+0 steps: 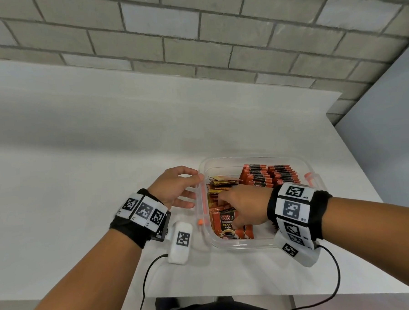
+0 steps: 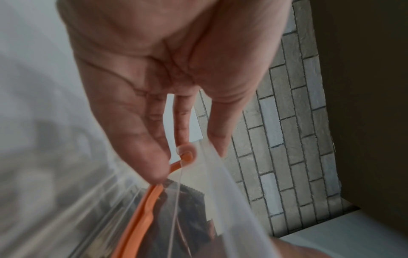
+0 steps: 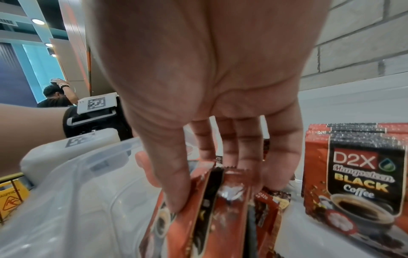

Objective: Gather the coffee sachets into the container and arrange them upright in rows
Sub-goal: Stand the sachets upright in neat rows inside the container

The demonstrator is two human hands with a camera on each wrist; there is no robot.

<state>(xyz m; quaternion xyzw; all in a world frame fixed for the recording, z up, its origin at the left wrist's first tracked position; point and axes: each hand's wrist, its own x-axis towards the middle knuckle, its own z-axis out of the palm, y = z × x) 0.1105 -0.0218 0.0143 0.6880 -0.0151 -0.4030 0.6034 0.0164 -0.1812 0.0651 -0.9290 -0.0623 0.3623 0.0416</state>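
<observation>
A clear plastic container point(image 1: 241, 246) with orange clips point(image 1: 200, 222) sits on the white table point(image 1: 104, 160). Orange-and-black coffee sachets point(image 1: 268, 175) stand upright in rows at its far right, also seen close up point(image 3: 357, 174). Gold sachets point(image 1: 221, 184) lie loosely stacked at its far left. My right hand point(image 1: 244, 205) reaches inside and grips a bunch of orange sachets point(image 3: 220, 209) between thumb and fingers. My left hand point(image 1: 191, 191) rests with straight fingers against the outside of the left wall, touching the orange clip point(image 2: 141, 223).
A white marker block point(image 1: 180, 241) lies on the table just left of the container, with a black cable point(image 1: 144, 283) running off the front edge. A grey brick wall point(image 1: 192, 37) backs the table. A yellow caution sign point(image 3: 11, 200) stands beyond it.
</observation>
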